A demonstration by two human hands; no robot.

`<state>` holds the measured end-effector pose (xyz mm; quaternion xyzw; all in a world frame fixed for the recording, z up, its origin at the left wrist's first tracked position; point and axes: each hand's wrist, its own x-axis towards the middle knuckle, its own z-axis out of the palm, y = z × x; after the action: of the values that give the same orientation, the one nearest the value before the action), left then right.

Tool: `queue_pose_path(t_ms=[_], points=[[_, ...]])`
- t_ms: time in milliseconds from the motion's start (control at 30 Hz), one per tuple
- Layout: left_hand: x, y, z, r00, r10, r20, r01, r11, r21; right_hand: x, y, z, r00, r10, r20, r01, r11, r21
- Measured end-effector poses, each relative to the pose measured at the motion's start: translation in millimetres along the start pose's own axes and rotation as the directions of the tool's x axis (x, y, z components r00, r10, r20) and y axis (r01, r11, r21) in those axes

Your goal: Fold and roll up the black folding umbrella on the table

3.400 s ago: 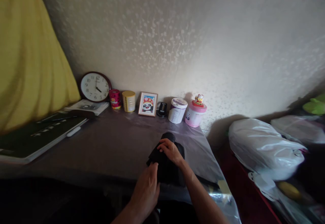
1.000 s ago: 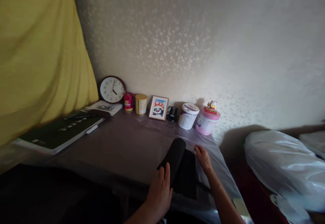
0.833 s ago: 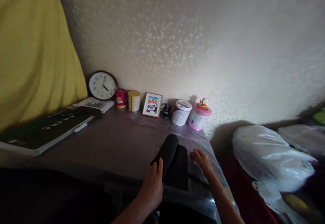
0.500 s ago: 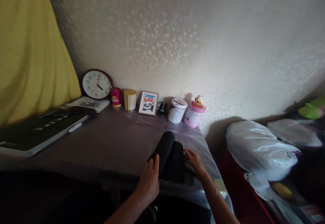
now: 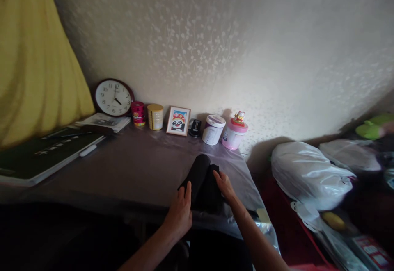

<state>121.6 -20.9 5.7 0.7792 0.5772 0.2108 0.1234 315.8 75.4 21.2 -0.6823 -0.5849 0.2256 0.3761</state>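
Note:
A piece of black cloth lies at the front of the table, its left part thick and rounded like a roll, its right part a flatter flap. My left hand has hold of the lower left edge, two fingers resting along the rounded part and the thumb mostly hidden. On the other side, my right hand pinches the flap near its upper right edge, thumb and forefinger together. The cloth is too dark to make out its folds.
Along the wall stand a clock, a red tin, a yellow-lidded tin, a framed panda picture, a white tub and a pink tub. A green book lies left. White plastic bags sit right, beyond the table edge.
My right hand has moved left and inward over the flap, which is folded in closer to the rolled part. My left hand stays at the lower left edge. The view has shifted slightly.

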Motion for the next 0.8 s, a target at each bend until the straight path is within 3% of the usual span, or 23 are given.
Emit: queue_pose_path(t_ms=[800], points=[[2.0, 4.8, -1.9, 0.999, -0.047, -0.007, 0.048, 0.994, 0.101, 5.4, 5.1, 5.1, 0.999, -0.034, -0.022, 0.035, 0.998, 0.059]])
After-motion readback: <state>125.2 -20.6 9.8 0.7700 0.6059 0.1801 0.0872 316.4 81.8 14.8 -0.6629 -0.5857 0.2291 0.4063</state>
